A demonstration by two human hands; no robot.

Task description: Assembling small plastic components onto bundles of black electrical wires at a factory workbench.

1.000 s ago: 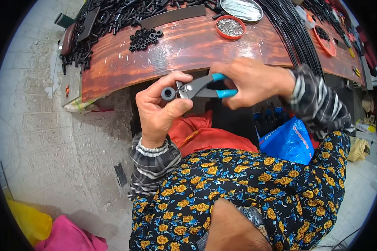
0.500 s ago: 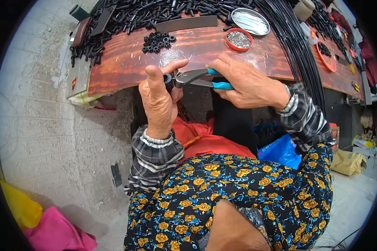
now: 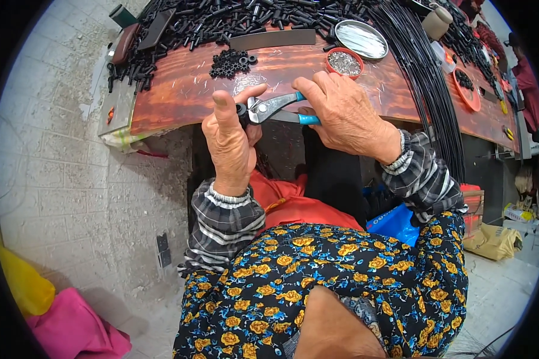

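Nearest, along the lower centre of the frame, is the floral garment (image 3: 317, 269), with red cloth (image 3: 305, 206) above it. At mid-frame, the right hand (image 3: 350, 116) has its fingers wrapped round the turquoise-handled pliers (image 3: 267, 108), whose head meets a black ring-shaped part (image 3: 242, 113) at the left hand (image 3: 229, 146). That hand's thumb stands raised, forefinger stretched out; I cannot tell how firmly its half-hidden lower fingers grip. Beyond, on the wooden table (image 3: 176, 107), are a cluster of black rings (image 3: 226, 63), a red dish (image 3: 354, 76) and, at the top, heaped black parts (image 3: 269, 15).
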